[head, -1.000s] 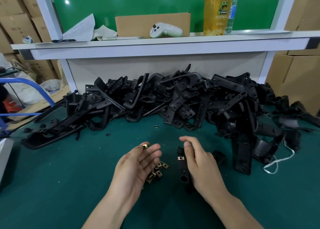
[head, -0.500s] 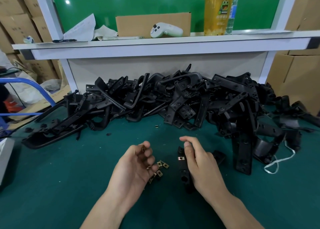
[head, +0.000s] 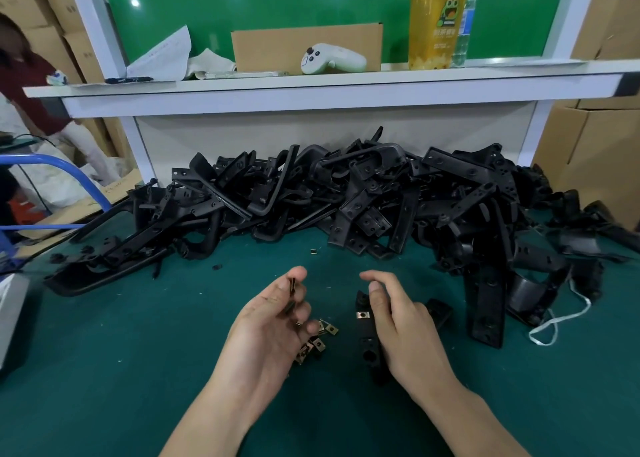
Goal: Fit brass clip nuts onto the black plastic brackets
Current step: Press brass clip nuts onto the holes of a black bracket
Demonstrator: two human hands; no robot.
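Left hand [head: 273, 321] — palm up, fingers curled, thumb pinching clip nuts [head: 292, 285]. Right hand [head: 401, 325] — palm down, fingers gripping bracket [head: 365, 333]. Forearms bare.

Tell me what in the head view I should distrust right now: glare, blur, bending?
Head view: wide-angle bending bows the white shelf; lamp reflections spot the green board; the clip nuts in the left hand are blurred; the bracket pile merges into one dark mass; the fitted nut on the bracket at the right hand reads sharp.
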